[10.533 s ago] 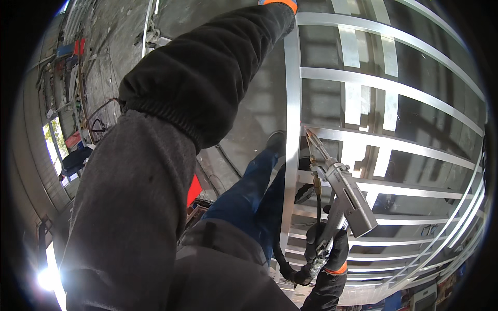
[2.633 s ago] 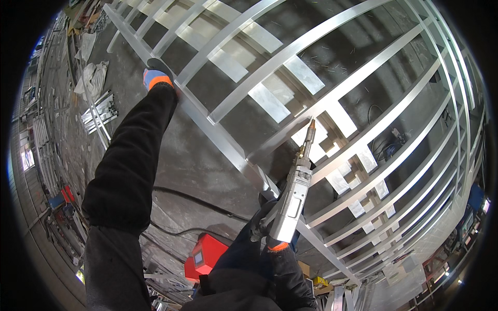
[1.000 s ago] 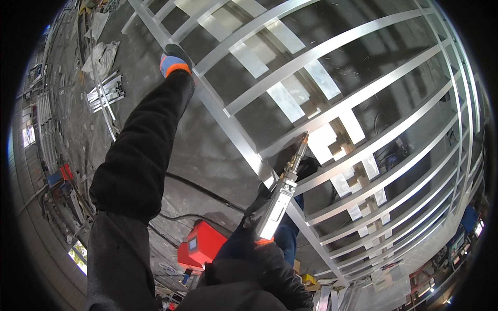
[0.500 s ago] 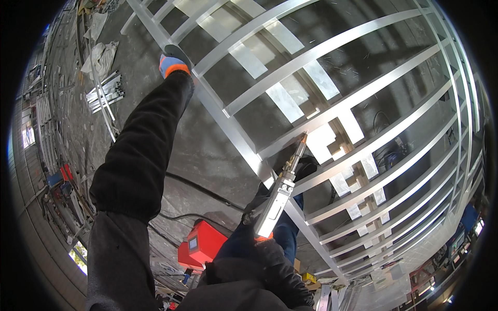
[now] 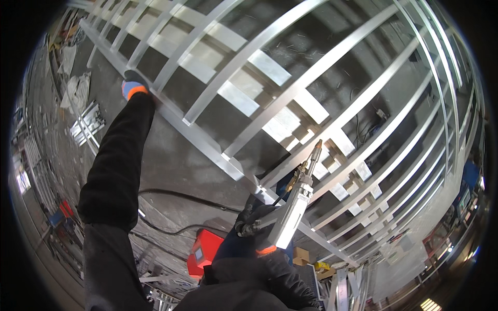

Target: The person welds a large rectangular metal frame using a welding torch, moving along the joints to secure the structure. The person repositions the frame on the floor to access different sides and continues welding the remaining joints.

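Observation:
My left hand (image 5: 136, 85), in a blue, orange and dark glove, is closed over the side rail (image 5: 207, 147) of a large silver metal frame. That arm is stretched far out to the left. My right hand (image 5: 251, 222), in a dark glove with an orange cuff, is wrapped round a welding gun (image 5: 293, 215) with a pale boxy body. Its narrow, copper-coloured tip points up and away, over a crossbar (image 5: 285, 168) of the frame. Whether the tip touches the bar, I cannot tell. The gun partly hides my right fingers.
Pale flat plates (image 5: 238, 98) lie under the crossbars. A red box-shaped machine (image 5: 207, 249) stands on the floor near my legs, with a dark cable (image 5: 181, 194) running nearby. Metal offcuts (image 5: 88, 124) and a pale cloth (image 5: 79, 90) lie at the left. Cardboard boxes (image 5: 301, 255) stand lower right.
The view has shifted, showing more of the frame's far left end. My left hand appears farther left and lower, still on the rail. The gun appears slightly to the right.

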Demonstrator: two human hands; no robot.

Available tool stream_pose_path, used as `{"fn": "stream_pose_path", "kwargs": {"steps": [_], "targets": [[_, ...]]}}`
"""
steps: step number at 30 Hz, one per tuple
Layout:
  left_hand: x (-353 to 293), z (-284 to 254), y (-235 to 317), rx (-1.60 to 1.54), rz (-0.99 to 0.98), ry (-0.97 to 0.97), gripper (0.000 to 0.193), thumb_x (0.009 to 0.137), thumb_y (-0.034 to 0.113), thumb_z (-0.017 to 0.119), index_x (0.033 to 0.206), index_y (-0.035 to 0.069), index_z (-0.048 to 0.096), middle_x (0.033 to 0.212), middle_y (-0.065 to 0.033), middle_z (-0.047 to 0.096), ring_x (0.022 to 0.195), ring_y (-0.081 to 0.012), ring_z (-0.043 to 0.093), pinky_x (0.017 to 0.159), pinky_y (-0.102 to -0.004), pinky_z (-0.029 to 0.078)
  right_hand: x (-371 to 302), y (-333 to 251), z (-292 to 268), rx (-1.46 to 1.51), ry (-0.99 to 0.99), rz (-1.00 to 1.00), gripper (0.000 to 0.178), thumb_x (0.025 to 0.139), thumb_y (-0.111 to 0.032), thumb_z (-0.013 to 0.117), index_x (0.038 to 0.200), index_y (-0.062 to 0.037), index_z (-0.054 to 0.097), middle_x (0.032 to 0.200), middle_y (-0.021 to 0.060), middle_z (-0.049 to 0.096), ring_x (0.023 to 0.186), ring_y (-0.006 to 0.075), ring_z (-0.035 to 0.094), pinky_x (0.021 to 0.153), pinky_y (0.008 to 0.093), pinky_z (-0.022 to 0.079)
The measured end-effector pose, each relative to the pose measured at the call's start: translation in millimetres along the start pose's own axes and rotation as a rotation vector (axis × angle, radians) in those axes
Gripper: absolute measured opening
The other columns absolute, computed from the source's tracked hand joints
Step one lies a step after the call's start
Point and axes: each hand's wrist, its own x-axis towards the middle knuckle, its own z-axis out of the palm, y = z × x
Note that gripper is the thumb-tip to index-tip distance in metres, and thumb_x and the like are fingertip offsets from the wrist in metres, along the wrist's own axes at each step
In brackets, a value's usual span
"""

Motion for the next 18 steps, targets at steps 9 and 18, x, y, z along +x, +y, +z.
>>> {"fn": "stream_pose_path", "kwargs": {"steps": [9,18], "targets": [[-3.1,3.0,7.4,0.186,-0.041,0.029,0.066,0.098,0.056,0.048,0.116,-0.004,0.07,0.103,-0.0182,0.074,0.088,-0.0359,0.068,0.08,-0.0474,0.051,1.8,28.1,2.0,0.144,-0.008,-0.065,0.047,0.108,-0.044,0.037,0.113,-0.0034,0.061,0.084,0.0111,0.059,0.071,0.0296,0.055,0.064,0.0451,0.045],[47.2,-1.6,-31.3,0.354,0.275,0.105,0.066,0.102,0.053,0.048,0.111,-0.008,0.072,0.095,-0.0243,0.076,0.083,-0.0354,0.071,0.074,-0.0426,0.052,20.1,97.2,-85.2,0.293,0.052,-0.039,0.046,0.107,-0.044,0.037,0.104,-0.0042,0.06,0.074,0.0115,0.058,0.061,0.0302,0.052,0.056,0.0453,0.042]]}}
